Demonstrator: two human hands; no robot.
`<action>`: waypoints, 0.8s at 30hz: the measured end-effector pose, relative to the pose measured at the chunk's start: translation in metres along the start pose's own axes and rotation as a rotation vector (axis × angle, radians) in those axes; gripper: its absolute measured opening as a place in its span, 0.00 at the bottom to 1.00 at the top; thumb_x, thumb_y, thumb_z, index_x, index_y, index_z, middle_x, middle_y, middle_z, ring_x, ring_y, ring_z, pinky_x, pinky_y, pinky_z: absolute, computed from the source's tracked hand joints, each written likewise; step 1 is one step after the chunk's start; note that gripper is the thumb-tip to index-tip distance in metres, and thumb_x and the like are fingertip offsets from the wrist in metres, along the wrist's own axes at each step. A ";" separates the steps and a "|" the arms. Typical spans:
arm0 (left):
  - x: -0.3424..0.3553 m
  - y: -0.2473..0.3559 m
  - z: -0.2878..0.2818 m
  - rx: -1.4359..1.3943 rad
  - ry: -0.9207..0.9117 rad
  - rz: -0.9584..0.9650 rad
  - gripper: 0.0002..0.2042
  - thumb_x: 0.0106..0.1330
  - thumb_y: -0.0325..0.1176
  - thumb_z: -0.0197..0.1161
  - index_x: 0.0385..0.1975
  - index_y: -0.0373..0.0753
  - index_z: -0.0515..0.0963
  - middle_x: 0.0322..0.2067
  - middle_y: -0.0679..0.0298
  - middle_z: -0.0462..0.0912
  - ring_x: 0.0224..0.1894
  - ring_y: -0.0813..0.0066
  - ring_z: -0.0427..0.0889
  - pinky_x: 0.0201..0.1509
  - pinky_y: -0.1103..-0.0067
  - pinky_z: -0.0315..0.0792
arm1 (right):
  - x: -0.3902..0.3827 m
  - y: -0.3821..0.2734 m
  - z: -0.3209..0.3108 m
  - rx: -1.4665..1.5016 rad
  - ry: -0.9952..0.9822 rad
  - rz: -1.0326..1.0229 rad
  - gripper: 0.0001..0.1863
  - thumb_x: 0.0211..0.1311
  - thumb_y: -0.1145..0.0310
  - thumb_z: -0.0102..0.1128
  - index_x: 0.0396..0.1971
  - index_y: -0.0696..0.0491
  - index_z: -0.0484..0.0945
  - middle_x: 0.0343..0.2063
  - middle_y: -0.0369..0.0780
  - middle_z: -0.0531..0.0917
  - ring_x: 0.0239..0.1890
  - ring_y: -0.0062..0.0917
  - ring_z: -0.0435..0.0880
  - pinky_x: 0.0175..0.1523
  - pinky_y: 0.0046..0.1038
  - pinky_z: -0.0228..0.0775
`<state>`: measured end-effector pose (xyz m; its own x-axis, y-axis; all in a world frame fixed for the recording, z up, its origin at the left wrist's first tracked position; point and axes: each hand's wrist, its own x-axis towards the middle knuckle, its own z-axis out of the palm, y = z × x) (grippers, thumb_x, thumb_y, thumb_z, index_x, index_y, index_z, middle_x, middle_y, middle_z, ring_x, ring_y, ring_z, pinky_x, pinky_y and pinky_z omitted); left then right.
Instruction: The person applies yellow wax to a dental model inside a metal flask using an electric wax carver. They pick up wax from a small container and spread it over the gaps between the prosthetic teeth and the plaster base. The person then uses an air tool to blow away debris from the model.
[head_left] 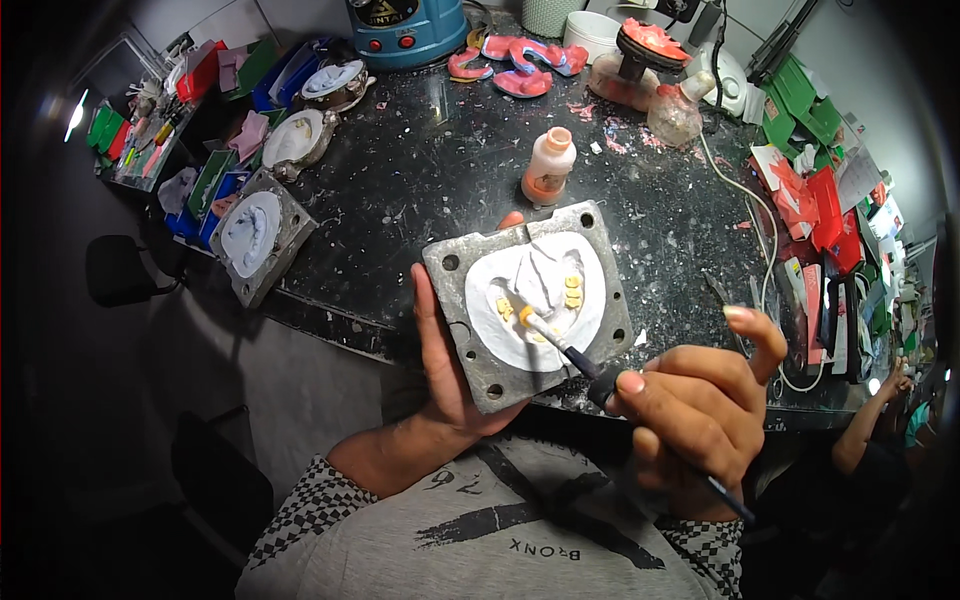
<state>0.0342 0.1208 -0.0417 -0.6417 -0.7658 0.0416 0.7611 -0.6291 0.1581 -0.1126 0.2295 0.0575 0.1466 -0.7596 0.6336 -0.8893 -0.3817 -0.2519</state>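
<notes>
Brush (pixel 578 358) pinched by right fingers (pixel 660 400) slants over the plaster-filled metal flask (pixel 453 293) left fingers (pixel 432 335) clasp.

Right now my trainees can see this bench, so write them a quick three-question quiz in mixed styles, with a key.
1. Which holds the brush: A) the right hand or B) the left hand?
2. True or false: the bottle is held in one of the hands.
3. Fill in: the teeth in the white mould are ____ in colour.

Key:
1. A; the left hand holds the metal flask.
2. False; it stands on the bench.
3. Yellow.
</notes>
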 end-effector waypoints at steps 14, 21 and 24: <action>-0.001 0.004 0.000 0.077 0.075 0.009 0.42 0.73 0.70 0.32 0.76 0.43 0.53 0.72 0.60 0.62 0.73 0.59 0.61 0.77 0.57 0.55 | 0.022 0.010 0.024 0.053 -0.020 -0.047 0.12 0.70 0.60 0.58 0.40 0.53 0.85 0.22 0.29 0.86 0.31 0.20 0.82 0.69 0.47 0.57; -0.006 0.011 -0.011 -0.130 -0.062 -0.113 0.42 0.70 0.72 0.37 0.75 0.46 0.56 0.72 0.62 0.62 0.73 0.59 0.63 0.76 0.56 0.56 | 0.027 0.051 0.012 0.356 0.313 0.051 0.16 0.68 0.64 0.55 0.42 0.60 0.84 0.26 0.38 0.87 0.33 0.21 0.83 0.67 0.42 0.59; 0.001 0.009 -0.004 -0.117 0.043 -0.105 0.42 0.71 0.72 0.37 0.75 0.46 0.58 0.72 0.63 0.63 0.73 0.60 0.63 0.76 0.57 0.57 | 0.063 0.053 0.007 0.454 0.411 0.240 0.14 0.72 0.68 0.52 0.42 0.64 0.82 0.33 0.42 0.87 0.33 0.22 0.84 0.51 0.29 0.75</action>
<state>0.0404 0.1138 -0.0447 -0.7156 -0.6984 -0.0115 0.6974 -0.7154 0.0429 -0.1474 0.1578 0.0795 -0.2901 -0.6228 0.7266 -0.5923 -0.4794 -0.6475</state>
